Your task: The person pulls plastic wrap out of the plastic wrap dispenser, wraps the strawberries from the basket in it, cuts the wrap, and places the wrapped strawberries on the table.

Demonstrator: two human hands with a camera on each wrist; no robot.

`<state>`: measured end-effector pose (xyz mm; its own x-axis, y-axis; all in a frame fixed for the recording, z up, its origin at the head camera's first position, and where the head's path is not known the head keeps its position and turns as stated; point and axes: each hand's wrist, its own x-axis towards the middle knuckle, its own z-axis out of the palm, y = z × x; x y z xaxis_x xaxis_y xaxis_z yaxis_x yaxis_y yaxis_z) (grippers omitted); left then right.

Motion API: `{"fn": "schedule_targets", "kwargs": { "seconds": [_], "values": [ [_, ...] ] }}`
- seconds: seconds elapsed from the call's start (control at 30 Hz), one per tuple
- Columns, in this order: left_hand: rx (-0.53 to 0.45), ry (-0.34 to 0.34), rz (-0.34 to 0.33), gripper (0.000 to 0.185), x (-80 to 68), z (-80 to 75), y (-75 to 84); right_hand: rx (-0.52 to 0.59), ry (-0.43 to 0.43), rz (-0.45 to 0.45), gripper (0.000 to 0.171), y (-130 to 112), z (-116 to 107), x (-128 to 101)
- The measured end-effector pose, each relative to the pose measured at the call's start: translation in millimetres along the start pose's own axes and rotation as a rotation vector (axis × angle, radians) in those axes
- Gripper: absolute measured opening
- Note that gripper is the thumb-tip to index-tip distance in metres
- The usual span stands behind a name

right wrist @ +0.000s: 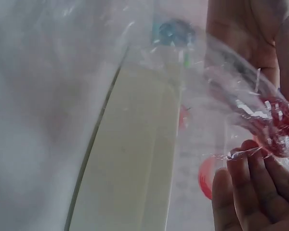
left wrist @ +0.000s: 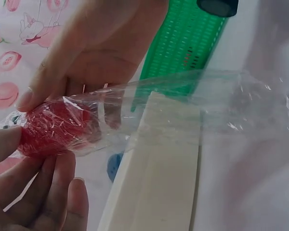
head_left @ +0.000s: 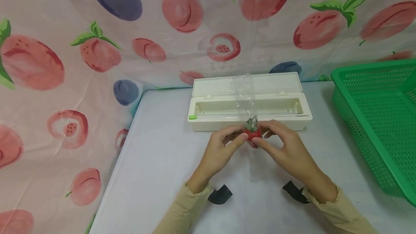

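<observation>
As wrapped, strawberry (head_left: 252, 133) between hands.

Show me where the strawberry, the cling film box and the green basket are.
strawberry (head_left: 252, 133), head view, its red body between the fingertips.
cling film box (head_left: 208, 124), head view, its front wall.
green basket (head_left: 364, 118), head view, its near side wall.

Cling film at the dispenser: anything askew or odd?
Nothing damaged or spilled. The cling film runs as a bunched, wrinkled strip from the open dispenser box to the strawberry, rather than a flat sheet. The left hand and right hand both pinch the wrapped berry.
</observation>
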<state>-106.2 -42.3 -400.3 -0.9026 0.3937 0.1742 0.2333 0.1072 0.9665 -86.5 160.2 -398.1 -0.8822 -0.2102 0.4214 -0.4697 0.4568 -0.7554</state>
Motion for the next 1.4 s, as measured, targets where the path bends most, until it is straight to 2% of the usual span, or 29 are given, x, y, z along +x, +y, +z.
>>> {"fn": "schedule_targets", "kwargs": {
  "seconds": [0.17, 0.33, 0.47, 0.73, 0.83, 0.97, 1.1, 1.17, 1.23, 1.3, 1.4],
  "values": [
    [-0.001, -0.005, -0.007, 0.030, 0.4, -0.2, -0.3, 0.035, 0.001, 0.006, 0.031, 0, 1, -1],
    [-0.028, 0.007, -0.013, 0.031, 0.1, 0.7, -0.3, 0.085, 0.017, 0.046, 0.029, -2, 2, -2],
    [-0.056, -0.009, -0.020, 0.033, 0.2, 1.7, 0.4, 0.117, 0.023, 0.074, 0.025, -3, 2, -2],
    [-0.055, -0.013, -0.045, 0.034, 0.2, 1.6, 0.1, 0.124, 0.002, 0.115, 0.025, -5, 0, -3],
    [-0.053, 0.005, -0.071, 0.033, 0.4, 0.8, 0.0, 0.078, -0.015, 0.111, 0.025, -4, -2, -2],
    [-0.061, 0.023, -0.108, 0.034, 0.8, -1.1, 1.0, -0.064, 0.026, 0.009, 0.030, -1, -10, 0],
    [-0.062, 0.019, -0.121, 0.034, 1.1, -2.6, -0.2, -0.170, 0.117, -0.177, 0.028, 1, -20, 4],
    [-0.068, 0.017, -0.125, 0.033, 1.1, -2.0, 0.2, -0.227, 0.136, -0.281, 0.037, 1, -23, 6],
    [-0.066, 0.014, -0.126, 0.033, 0.9, -0.1, 0.4, -0.293, 0.133, -0.385, 0.048, 1, -25, 9],
    [-0.056, 0.007, -0.129, 0.033, 0.2, 2.3, 1.6, -0.364, 0.115, -0.479, 0.046, 2, -26, 11],
    [-0.037, -0.014, -0.128, 0.034, -1.1, 5.8, 3.8, -0.429, 0.077, -0.561, 0.044, 4, -26, 12]
  ]
}}
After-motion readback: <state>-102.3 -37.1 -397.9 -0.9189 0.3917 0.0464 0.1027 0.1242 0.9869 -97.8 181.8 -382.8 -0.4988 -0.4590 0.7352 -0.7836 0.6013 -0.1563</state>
